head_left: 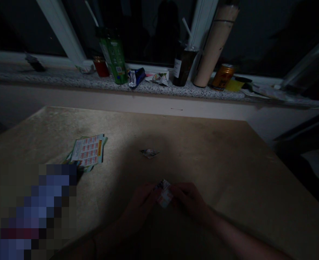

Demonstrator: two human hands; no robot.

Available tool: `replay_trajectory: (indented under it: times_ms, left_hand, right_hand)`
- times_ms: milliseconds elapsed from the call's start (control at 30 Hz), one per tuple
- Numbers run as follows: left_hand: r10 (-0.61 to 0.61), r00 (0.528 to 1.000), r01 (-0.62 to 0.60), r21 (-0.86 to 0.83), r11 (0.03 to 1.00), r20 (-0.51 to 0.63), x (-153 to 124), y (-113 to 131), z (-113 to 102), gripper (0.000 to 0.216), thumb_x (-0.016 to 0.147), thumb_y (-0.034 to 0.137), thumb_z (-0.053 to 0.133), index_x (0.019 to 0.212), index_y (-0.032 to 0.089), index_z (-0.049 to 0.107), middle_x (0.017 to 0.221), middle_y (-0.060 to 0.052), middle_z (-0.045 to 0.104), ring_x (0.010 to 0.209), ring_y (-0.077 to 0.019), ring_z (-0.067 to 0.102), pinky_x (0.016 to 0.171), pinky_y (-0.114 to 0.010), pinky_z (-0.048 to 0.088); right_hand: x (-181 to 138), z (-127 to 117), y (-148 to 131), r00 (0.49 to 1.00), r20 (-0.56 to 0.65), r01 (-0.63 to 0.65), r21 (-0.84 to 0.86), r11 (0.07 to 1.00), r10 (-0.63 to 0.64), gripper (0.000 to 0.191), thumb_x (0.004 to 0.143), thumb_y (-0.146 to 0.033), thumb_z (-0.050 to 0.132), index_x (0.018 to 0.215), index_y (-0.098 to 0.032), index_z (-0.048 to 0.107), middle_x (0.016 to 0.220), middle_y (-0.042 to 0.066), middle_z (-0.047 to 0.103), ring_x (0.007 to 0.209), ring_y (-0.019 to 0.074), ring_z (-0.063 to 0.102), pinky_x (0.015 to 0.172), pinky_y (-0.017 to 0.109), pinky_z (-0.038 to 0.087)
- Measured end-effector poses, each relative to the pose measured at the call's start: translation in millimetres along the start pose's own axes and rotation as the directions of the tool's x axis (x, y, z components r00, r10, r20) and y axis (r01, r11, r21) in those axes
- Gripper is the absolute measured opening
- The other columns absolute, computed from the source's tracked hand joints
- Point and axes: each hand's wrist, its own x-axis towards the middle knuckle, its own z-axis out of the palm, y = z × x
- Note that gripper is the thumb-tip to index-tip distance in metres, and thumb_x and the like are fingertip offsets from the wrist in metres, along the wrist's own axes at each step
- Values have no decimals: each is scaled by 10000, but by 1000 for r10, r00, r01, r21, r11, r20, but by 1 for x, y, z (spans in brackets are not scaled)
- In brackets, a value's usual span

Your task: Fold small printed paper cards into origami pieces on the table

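Low in the middle of the view, a small folded paper (165,199) with print on it is held between my two hands, one corner pointing away from me. My left hand (143,200) pinches its left side. On its right side, the fingers of my right hand (188,196) are closed on the edge. Deep shadow hides the fingertips in part. Beyond the hands, another folded paper piece (149,153) lies on the tabletop, wide and pointed at both ends. To the left rests a loose stack of printed cards (87,151) with red number blocks.
The tan table (203,144) meets a wall under a granite windowsill (151,88). Along the sill stand a green container (114,57), a dark cup with a straw (182,68), a tall pinkish flask (213,47) and a gold can (222,77). A pixelated area covers the lower left.
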Motion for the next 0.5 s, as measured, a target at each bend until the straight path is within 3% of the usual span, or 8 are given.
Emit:
replay_trajectory:
  times_ms: [167, 300, 500]
  left_hand:
    - [-20, 999, 20, -1, 1000, 36, 1, 0, 0, 373, 916, 418, 384, 725, 188, 608, 728, -11, 605, 709, -175, 543, 691, -254, 422]
    - [-90, 995, 89, -27, 996, -31, -2, -2, 2, 397, 903, 486, 381, 788, 191, 620, 803, -31, 616, 764, -193, 548, 731, -269, 432]
    - [-138, 990, 136, -38, 990, -43, -3, -6, 3, 408, 900, 511, 374, 836, 187, 614, 813, -37, 597, 757, -196, 534, 735, -280, 434]
  right_hand:
    - [-5, 1, -5, 999, -2, 34, -32, 999, -34, 479, 899, -498, 425, 582, -155, 536, 525, -32, 431, 485, 77, 351, 459, 208, 277]
    - [-8, 3, -6, 998, 9, 68, -81, 994, -67, 470, 912, -475, 410, 596, -158, 554, 553, -16, 478, 511, 86, 397, 485, 212, 314]
    - [-7, 4, -5, 992, -69, 107, -47, 993, -110, 404, 880, -440, 481, 622, -153, 601, 574, -3, 528, 521, 95, 445, 489, 209, 340]
